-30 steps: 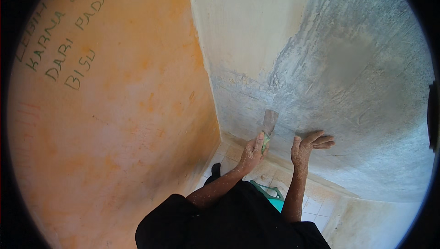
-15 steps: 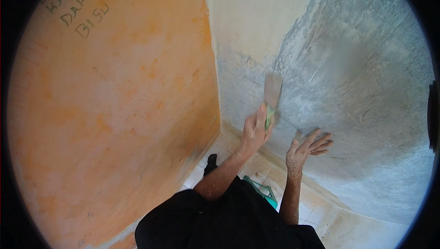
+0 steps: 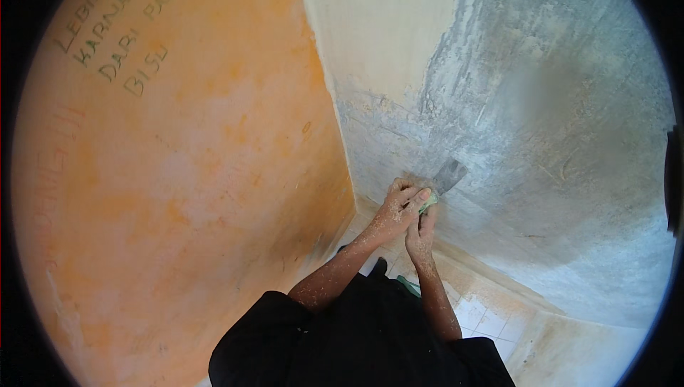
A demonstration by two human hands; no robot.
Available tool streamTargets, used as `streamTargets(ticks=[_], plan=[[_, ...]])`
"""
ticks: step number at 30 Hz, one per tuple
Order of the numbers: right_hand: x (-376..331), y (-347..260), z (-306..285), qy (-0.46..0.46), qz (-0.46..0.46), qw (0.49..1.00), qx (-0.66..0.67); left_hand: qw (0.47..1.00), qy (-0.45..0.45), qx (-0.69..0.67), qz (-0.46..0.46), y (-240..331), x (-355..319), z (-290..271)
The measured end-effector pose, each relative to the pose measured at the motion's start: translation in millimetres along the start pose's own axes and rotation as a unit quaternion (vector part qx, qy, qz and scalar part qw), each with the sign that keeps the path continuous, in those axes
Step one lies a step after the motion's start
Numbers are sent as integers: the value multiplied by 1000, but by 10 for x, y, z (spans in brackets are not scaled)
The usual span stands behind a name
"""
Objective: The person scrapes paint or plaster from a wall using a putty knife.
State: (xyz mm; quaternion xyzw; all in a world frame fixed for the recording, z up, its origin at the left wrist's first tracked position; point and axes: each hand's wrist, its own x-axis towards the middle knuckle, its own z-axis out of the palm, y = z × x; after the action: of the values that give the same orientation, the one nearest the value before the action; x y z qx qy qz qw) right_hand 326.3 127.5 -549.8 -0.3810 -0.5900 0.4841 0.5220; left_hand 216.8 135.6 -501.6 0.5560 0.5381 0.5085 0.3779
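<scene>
From where I stand, the scraper (image 3: 450, 175) is just in front of the grey wall (image 3: 541, 152), low down by the corner with the orange wall (image 3: 235, 131). The left hand (image 3: 400, 210) has its fingers curled closed around the green handle (image 3: 430, 202), thumb laid along it, presumably to steer the blade. The right hand (image 3: 419, 241) comes up underneath, fingers raised and gathered at the handle's lower end; I can't tell whether they grip it or merely brace it (a second hand there would add steadiness, I'd guess). The blade slants up and rightward, leaving its broad end clear of both hands; whether its edge touches the wall, I can't make out. Pale specks dot the forearms (image 3: 335, 267).
</scene>
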Motion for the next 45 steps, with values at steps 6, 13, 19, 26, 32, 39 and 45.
streamTargets(ticks=[6, 13, 19, 26, 32, 39, 45], plan=[[105, -249, 195, 46, 77, 984, 157, 994, -103, -40, -7, 251, 164, -379], [-29, 541, 254, 70, 130, 989, -9, 913, 226, 171, 293, 1483, 617, -1498], [129, 400, 531, 90, 102, 988, -77, 902, 191, 250, 294, 1310, 841, -1538], [48, 306, 758, 110, 140, 983, -52, 924, 138, 202, 294, 1332, 810, -1652], [12, 273, 817, 121, 177, 977, -15, 931, 139, 203, 271, 1288, 810, -1671], [88, 111, 872, 117, 180, 973, -86, 935, 143, 168, 279, 1287, 838, -1702], [-32, 376, 781, 120, 202, 972, 3, 931, 139, 189, 280, 1297, 853, -1697]])
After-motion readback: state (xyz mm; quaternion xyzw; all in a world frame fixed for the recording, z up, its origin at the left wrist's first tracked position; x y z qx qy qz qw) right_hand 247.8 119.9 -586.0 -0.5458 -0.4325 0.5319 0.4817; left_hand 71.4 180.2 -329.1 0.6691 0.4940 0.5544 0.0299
